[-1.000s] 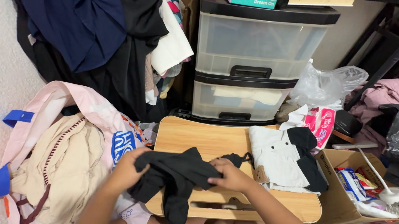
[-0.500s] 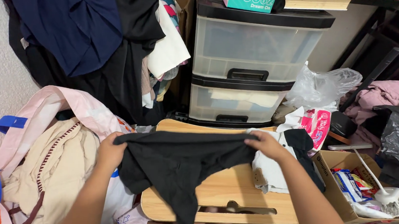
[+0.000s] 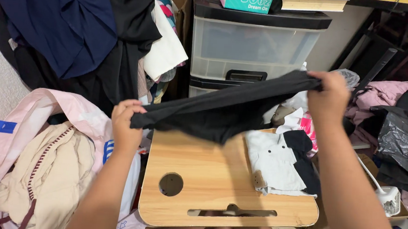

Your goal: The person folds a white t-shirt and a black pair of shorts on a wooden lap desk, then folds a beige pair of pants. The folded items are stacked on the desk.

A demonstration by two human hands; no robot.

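1. Left hand (image 3: pixel 126 123) and right hand (image 3: pixel 328 95) each pinch one end of the black garment (image 3: pixel 223 113), stretched taut above the wooden lap desk (image 3: pixel 209 177).
2. Judged step: spreading for folding.
3. Next needs lowering it flat beside the folded white garment (image 3: pixel 274 165).

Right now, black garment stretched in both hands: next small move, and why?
Probably lower the black fabric garment flat onto the bare part of the light wooden lap tray. The left hand and right hand hold it taut in the air, and a folded white-and-black garment already fills the tray's right side.
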